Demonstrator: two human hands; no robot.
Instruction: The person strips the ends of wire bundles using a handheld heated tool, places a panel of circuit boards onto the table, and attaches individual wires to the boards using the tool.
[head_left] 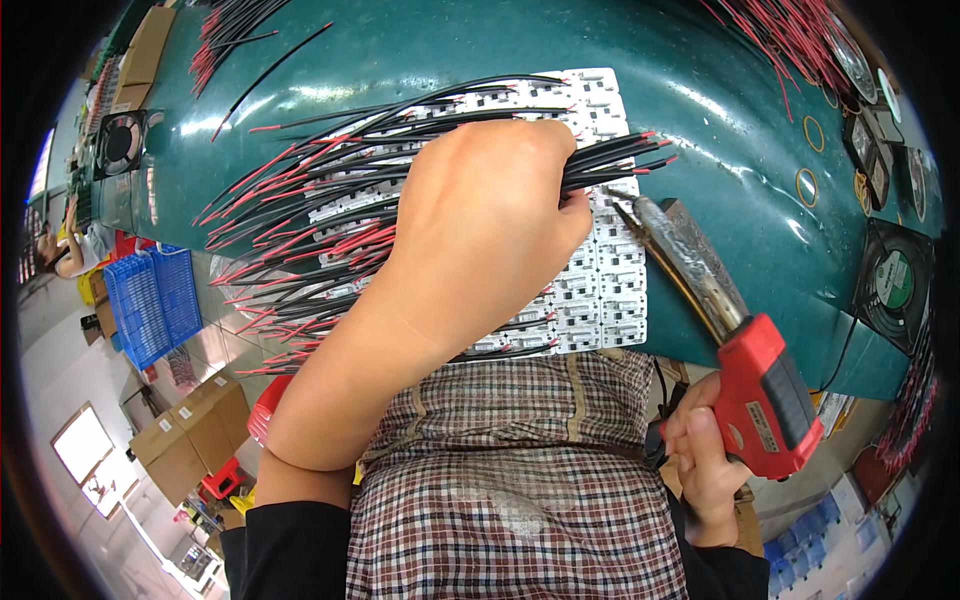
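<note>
Hands, two. The left hand (490, 210) was held back upward over the panel, its fingers curled closed about a wire bundle (615, 160); the finger undersides were hidden. The bundle's short red ends were pointed right, past the panel's edge. The right hand (705, 450) was closed about the grip of a soldering gun (765, 400), at the lower right.

Soldering gun, one: red body, dark side insert. A metal barrel was flanked by a thin brass-coloured tube, both directed up and left. The tip was placed near the panel's right side, just below the bundle; whether contact was made could not be told.

Panel (620, 300), one: white, made up of rows of small circuit boards, laid on a green mat (700, 60) at the table's near edge. It was partly covered by the left hand and by loose wires (270, 225), black and red, fanned out leftward.

Surroundings: further wires (225, 40) were piled at the upper left, with a single black wire (270, 80) set just beside; red and black leads (775, 25) were heaped at the upper right. Rubber bands (807, 187) were scattered near the right. A fan (893, 278) was stood at the right edge. A checked apron (510, 500) was worn.
</note>
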